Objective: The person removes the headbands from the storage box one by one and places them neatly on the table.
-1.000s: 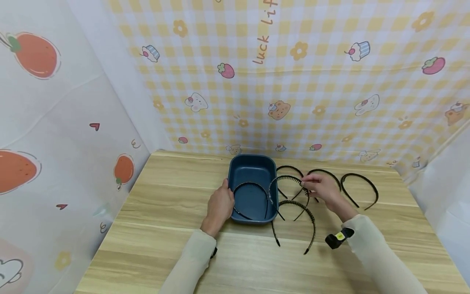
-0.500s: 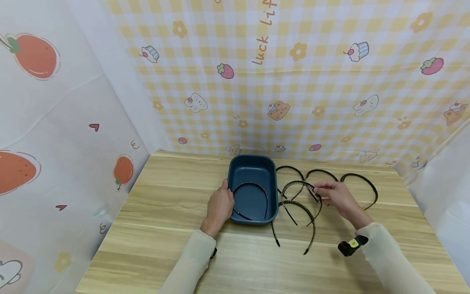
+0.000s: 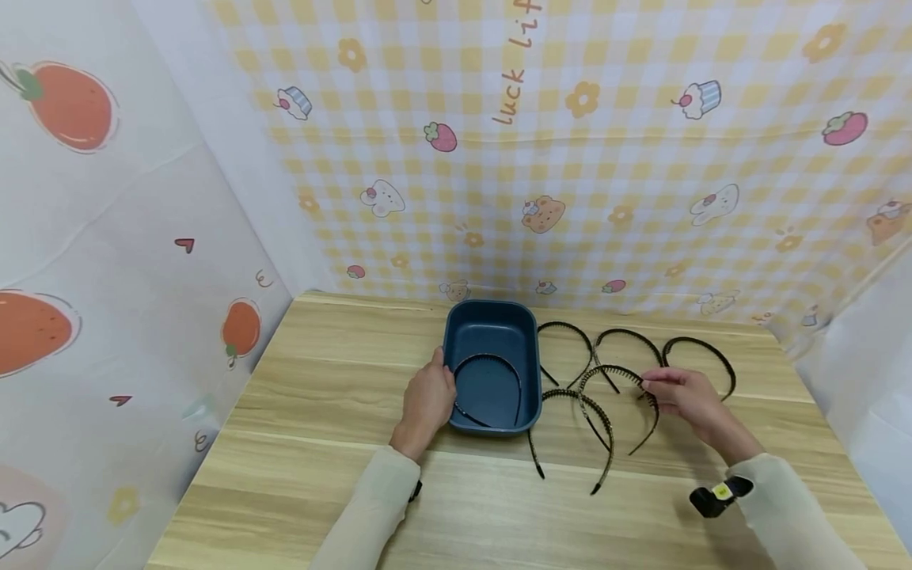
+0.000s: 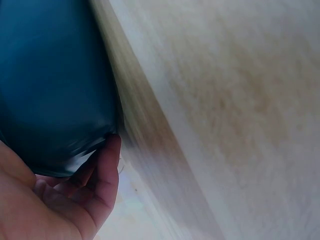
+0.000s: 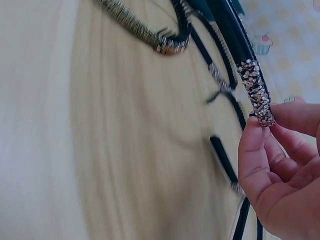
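Note:
My right hand (image 3: 684, 396) pinches a black headband (image 3: 611, 367) by the right part of its arc, between thumb and fingertips. In the right wrist view, glittery sequins (image 5: 256, 95) cover the stretch of band just by the fingertips. The toothed arc of this headband stands over the table, its ends pointing down toward the front. My left hand (image 3: 426, 396) grips the left side of a dark blue rectangular basin (image 3: 492, 326), fingers curled against its outer wall in the left wrist view. Inside the basin lies another thin headband (image 3: 488, 355).
Three black headbands lie in a row at the back right: a left one (image 3: 565, 323), a middle one (image 3: 630, 332) and a right one (image 3: 701, 341). A further headband (image 3: 610, 447) lies in front, beside the basin. Patterned cloth (image 3: 541, 261) hangs behind the wooden table (image 3: 342, 372).
My right hand has carried the pinched headband rightward and toward the front, away from the basin's right rim. The left hand and the basin have stayed in place.

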### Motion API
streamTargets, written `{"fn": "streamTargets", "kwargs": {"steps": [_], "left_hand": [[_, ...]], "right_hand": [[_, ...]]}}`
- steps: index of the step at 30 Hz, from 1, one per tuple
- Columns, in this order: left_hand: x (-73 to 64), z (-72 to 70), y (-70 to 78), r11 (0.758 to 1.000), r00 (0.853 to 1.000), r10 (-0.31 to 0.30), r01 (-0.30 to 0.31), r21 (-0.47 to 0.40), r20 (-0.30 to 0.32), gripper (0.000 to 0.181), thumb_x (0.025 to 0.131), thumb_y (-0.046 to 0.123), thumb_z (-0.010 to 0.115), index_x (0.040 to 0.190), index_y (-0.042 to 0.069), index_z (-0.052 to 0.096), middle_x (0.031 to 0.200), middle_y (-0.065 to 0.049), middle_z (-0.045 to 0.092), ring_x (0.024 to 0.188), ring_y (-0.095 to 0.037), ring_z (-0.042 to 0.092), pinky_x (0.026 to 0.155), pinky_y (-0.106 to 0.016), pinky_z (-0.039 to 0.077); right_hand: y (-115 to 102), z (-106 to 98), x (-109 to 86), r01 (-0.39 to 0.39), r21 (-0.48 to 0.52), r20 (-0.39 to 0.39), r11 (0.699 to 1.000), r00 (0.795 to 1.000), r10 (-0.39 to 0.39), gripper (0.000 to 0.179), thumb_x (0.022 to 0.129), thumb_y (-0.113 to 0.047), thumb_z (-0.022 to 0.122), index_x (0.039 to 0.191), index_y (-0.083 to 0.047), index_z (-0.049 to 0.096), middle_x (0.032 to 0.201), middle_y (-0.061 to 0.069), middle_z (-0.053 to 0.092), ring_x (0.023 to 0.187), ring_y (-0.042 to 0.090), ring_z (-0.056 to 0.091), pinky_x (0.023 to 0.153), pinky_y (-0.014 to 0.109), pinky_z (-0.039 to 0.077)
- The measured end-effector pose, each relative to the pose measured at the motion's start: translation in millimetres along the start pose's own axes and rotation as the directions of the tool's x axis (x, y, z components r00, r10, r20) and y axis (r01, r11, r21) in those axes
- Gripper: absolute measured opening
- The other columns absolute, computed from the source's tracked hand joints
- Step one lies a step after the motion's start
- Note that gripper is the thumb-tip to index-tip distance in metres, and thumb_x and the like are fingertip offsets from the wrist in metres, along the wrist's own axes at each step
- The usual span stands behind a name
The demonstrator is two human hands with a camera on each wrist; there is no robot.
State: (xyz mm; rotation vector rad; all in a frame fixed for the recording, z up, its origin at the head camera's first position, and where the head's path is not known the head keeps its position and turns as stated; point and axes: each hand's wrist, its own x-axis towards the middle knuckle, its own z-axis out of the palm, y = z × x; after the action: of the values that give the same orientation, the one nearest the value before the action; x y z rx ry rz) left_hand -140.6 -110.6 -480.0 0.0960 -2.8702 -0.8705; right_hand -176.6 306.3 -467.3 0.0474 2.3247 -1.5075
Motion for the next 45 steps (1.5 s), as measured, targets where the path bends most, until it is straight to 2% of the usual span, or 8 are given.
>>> {"fn": "streamTargets", "kwargs": {"steps": [9, 18, 27, 38, 45], "left_hand": [[-0.3, -0.9, 0.8, 1.000, 1.000, -0.003, 0.003, 0.001, 0.003, 0.044, 0.102, 0.010, 0.048, 0.143, -0.006, 0.047, 0.105, -0.024, 0.070, 0.072, -0.032, 0.069, 0.055, -0.040, 0.053], [0.9, 0.8, -1.2, 1.000, 1.000, -0.004, 0.004, 0.010, 0.007, 0.043, 0.103, 0.011, 0.047, 0.143, -0.006, 0.048, 0.108, -0.024, 0.070, 0.075, -0.032, 0.070, 0.056, -0.040, 0.053], [1.3, 2.1, -2.4, 1.000, 1.000, -0.003, 0.003, 0.016, -0.002, 0.043, 0.102, 0.011, 0.048, 0.142, -0.006, 0.048, 0.108, -0.024, 0.070, 0.076, -0.033, 0.070, 0.058, -0.041, 0.054], [1.3, 1.6, -1.4, 1.000, 1.000, -0.007, 0.007, 0.007, 0.006, 0.044, 0.103, 0.012, 0.047, 0.143, -0.006, 0.047, 0.112, -0.025, 0.069, 0.076, -0.033, 0.070, 0.058, -0.041, 0.054], [1.0, 1.5, -1.7, 1.000, 1.000, -0.005, 0.005, 0.011, 0.006, 0.043, 0.103, 0.012, 0.047, 0.143, -0.005, 0.047, 0.111, -0.024, 0.069, 0.079, -0.034, 0.070, 0.060, -0.043, 0.055]], "right_hand": [[23, -20, -13.1, -0.022, -0.019, -0.016, 1.000, 1.000, 0.022, 0.049, 0.098, -0.027, 0.063, 0.128, 0.012, 0.057, 0.106, -0.015, 0.066, 0.092, 0.002, 0.063, 0.077, 0.028, 0.056], [37, -31, -20.5, -0.033, 0.005, -0.030, 0.999, 0.999, 0.033, 0.038, 0.098, -0.021, 0.064, 0.122, 0.008, 0.063, 0.097, -0.022, 0.066, 0.088, 0.000, 0.063, 0.073, 0.026, 0.057], [45, -33, -25.6, -0.043, 0.025, -0.018, 0.999, 0.999, 0.044, 0.032, 0.097, -0.018, 0.065, 0.118, 0.006, 0.067, 0.098, -0.022, 0.067, 0.085, 0.001, 0.064, 0.071, 0.027, 0.057], [48, -36, -32.2, -0.077, 0.047, -0.010, 0.996, 0.997, 0.078, 0.017, 0.097, -0.017, 0.064, 0.110, -0.011, 0.073, 0.094, -0.022, 0.067, 0.084, 0.000, 0.061, 0.071, 0.027, 0.056], [49, -35, -33.7, -0.086, 0.012, 0.005, 0.996, 0.996, 0.086, 0.019, 0.097, -0.018, 0.064, 0.110, -0.007, 0.071, 0.094, -0.019, 0.067, 0.085, 0.001, 0.062, 0.072, 0.028, 0.057]]}}
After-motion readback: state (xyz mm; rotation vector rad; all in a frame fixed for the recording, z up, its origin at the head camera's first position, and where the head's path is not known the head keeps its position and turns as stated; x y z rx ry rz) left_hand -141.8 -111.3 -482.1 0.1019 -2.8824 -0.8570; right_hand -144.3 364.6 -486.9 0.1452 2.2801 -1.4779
